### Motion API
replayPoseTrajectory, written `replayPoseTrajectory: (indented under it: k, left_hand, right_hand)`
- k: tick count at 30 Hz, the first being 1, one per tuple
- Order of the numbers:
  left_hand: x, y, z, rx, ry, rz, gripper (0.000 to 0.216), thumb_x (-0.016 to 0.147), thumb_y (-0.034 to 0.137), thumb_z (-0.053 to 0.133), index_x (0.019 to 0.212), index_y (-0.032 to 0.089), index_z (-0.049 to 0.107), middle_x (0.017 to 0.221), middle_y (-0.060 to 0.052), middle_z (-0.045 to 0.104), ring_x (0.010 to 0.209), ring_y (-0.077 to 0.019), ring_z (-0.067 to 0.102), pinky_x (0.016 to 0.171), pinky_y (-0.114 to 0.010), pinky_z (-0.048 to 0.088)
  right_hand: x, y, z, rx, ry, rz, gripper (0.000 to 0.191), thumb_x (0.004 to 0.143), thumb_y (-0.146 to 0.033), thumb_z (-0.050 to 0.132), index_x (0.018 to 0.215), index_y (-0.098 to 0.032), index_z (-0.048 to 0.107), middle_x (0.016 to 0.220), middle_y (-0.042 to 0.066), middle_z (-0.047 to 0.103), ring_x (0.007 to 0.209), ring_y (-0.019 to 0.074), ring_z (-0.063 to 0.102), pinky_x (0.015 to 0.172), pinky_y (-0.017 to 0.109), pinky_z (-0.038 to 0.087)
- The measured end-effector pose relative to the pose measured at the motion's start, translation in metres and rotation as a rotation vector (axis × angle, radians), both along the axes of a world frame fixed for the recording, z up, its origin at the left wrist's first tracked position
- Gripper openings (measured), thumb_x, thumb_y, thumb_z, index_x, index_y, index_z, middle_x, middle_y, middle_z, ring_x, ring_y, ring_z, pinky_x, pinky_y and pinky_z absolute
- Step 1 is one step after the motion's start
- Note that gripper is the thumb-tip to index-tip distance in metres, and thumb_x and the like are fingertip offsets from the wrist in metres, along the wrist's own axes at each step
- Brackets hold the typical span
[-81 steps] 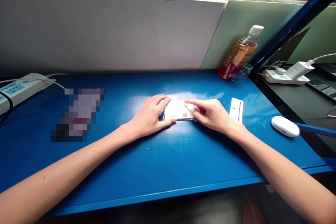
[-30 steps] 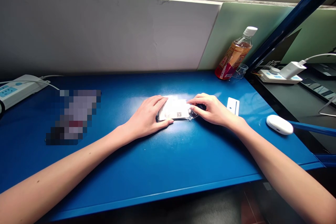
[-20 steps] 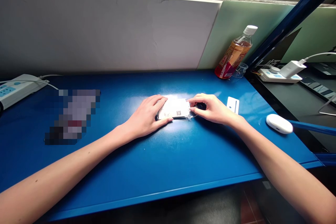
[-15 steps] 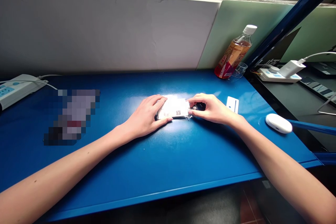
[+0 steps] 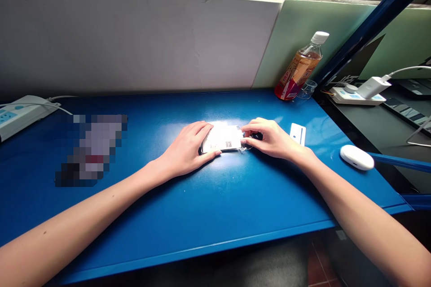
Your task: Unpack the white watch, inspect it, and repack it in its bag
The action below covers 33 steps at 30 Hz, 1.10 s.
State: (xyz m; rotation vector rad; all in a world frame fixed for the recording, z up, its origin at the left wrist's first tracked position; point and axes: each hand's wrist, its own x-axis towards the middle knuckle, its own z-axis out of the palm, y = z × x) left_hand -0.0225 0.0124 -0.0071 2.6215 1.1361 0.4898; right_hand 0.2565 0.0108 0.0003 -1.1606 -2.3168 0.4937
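A flat white packet (image 5: 222,138) with a small QR code lies on the blue table, with glare washing out most of its print. Clear plastic sticks out at its right end. My left hand (image 5: 188,148) grips the packet's left end, thumb along the near edge and fingers over the far edge. At the other end, my right hand (image 5: 266,136) pinches the clear plastic between thumb and fingers. Something small and dark shows under the right palm, too hidden to name. Just beyond that wrist lies a white card-like piece (image 5: 298,133) with a dark slot.
A drink bottle (image 5: 299,69) stands at the back right beside a small clear cup (image 5: 307,89). Right of my hands sits a white rounded case (image 5: 357,158). Power strips (image 5: 25,114) flank the blue table (image 5: 215,206); a pixelated item (image 5: 97,143) lies left.
My right fingers have shifted slightly at the packet's right end, and the small shiny bit between them shows less. My left hand holds still.
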Motion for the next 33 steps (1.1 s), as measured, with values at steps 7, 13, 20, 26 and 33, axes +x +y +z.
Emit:
replayPoseTrajectory:
  k: [7,13,20,26,33]
  left_hand:
    - [0.0,0.001,-0.001,0.024,0.003,-0.015,0.069,0.092,0.061,0.054,0.138,0.009,0.05,0.141,-0.022,0.055,0.133,-0.0383,0.048,0.11,-0.054,0.04]
    - [0.0,0.002,-0.002,0.026,0.006,-0.01,0.071,0.091,0.061,0.056,0.138,0.007,0.052,0.14,-0.022,0.055,0.133,-0.0375,0.048,0.111,-0.052,0.04]
    - [-0.002,0.002,-0.004,-0.002,-0.021,0.0,0.076,0.087,0.064,0.06,0.141,0.012,0.051,0.144,-0.021,0.054,0.137,-0.0389,0.045,0.112,-0.056,0.039]
    - [-0.001,0.003,-0.005,0.013,-0.028,-0.015,0.074,0.087,0.062,0.062,0.14,0.011,0.052,0.143,-0.021,0.054,0.136,-0.0385,0.046,0.112,-0.054,0.039]
    - [0.0,0.001,-0.002,0.017,-0.004,-0.012,0.073,0.087,0.061,0.061,0.138,0.009,0.053,0.141,-0.021,0.055,0.135,-0.0371,0.047,0.113,-0.051,0.038]
  right_hand:
    - [0.012,0.006,0.005,-0.008,-0.044,-0.013,0.022,0.091,-0.033,0.068,0.105,-0.018,0.074,0.093,0.009,0.074,0.083,0.0237,0.065,0.071,0.034,0.048]
    - [0.02,0.009,0.009,-0.018,-0.049,0.007,0.02,0.089,-0.035,0.068,0.101,-0.019,0.072,0.09,0.007,0.072,0.079,0.0221,0.065,0.07,0.033,0.049]
    - [0.005,0.003,-0.006,0.078,-0.008,0.056,0.054,0.083,-0.033,0.074,0.131,-0.017,0.057,0.113,0.013,0.068,0.106,0.0291,0.063,0.091,0.043,0.052]
    - [-0.002,0.002,-0.014,0.126,0.032,0.027,0.038,0.084,-0.028,0.071,0.119,-0.014,0.065,0.112,0.016,0.069,0.104,0.0304,0.063,0.088,0.044,0.053]
    - [-0.004,-0.001,-0.008,0.116,0.013,-0.018,0.028,0.081,-0.024,0.07,0.108,-0.017,0.066,0.101,0.011,0.074,0.096,0.0282,0.065,0.082,0.041,0.051]
